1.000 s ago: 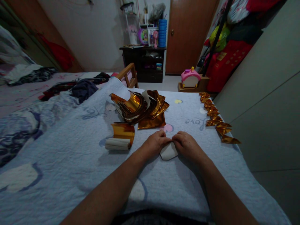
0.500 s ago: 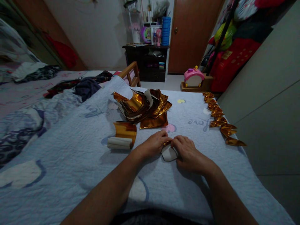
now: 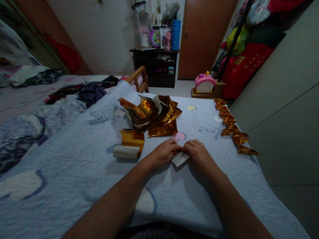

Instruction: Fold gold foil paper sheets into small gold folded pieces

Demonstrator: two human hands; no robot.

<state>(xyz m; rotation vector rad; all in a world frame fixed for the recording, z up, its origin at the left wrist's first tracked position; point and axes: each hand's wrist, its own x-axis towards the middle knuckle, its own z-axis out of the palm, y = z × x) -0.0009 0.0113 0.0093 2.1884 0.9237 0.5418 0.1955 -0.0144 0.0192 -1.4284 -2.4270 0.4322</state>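
Observation:
Both my hands pinch one sheet of gold foil paper (image 3: 180,159), its pale back showing toward me and a bit of gold at the fingers. My left hand (image 3: 167,151) is closed on its left side, my right hand (image 3: 196,151) on its right, with the fingertips almost meeting. Beyond my left hand lies a fanned stack of gold foil sheets (image 3: 149,113). A curled bundle of sheets (image 3: 126,151), white outside and gold within, rests left of my left forearm. Along the right edge runs a row of folded gold foil pieces (image 3: 228,122).
Everything lies on a light blue quilted cover (image 3: 99,179). Dark clothes (image 3: 91,93) are heaped at the far left. A wooden chair (image 3: 139,79) stands past the far edge, and a pale cabinet (image 3: 281,109) closes off the right. A pink toy (image 3: 204,83) sits beyond the bed.
The sheet between my hands has changed shape, its rounded near end now a flat, angled flap. My right hand has turned slightly and its fingers have drawn closer. The piles have stayed put.

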